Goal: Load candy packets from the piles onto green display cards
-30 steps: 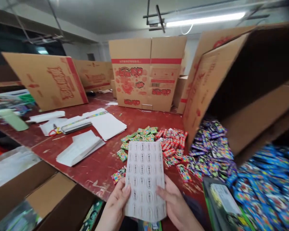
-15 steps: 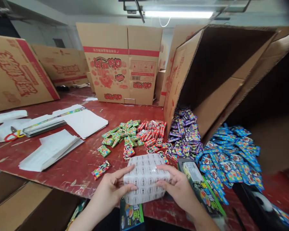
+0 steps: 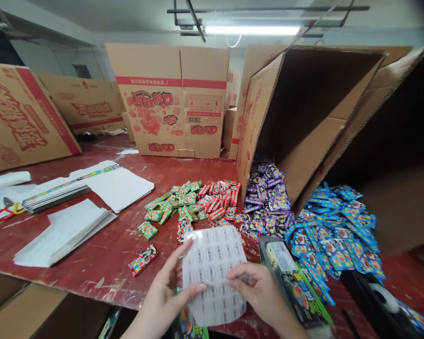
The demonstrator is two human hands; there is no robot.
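The fingers of the left hand (image 3: 164, 294) are closed on a sheet of oval labels (image 3: 214, 261), the thumb lying across its printed face and the index finger along its left edge. On the right hand (image 3: 259, 289), thumb and index finger are drawn nearly together against the face of the sheet, towards its right edge; whether a label's edge is caught between them, I cannot tell.

The sheet is tilted above the near edge of the red surface (image 3: 198, 168), its lower part bowing, and glare lies on its far left corner. Such a limp sheet could buckle if the left thumb slackens, and a pinch on the right that is too hard could crease it or tear a label.

Below the sheet, partly hidden, is a dark printed box (image 3: 194, 331); a green-edged box (image 3: 300, 292) lies just right of the right hand. One loose candy packet (image 3: 143, 260) lies left of the sheet. Beyond, green packets (image 3: 176, 197), red packets (image 3: 221, 197) and purple packets (image 3: 266, 202) run together where their piles meet, so a careless sleeve could mix the colours. Blue packets (image 3: 339, 235) spread farther right.

Well to the left are folded white paper (image 3: 65, 233) and scissors (image 3: 7, 210); a printed carton (image 3: 167, 110) stands at the far side.
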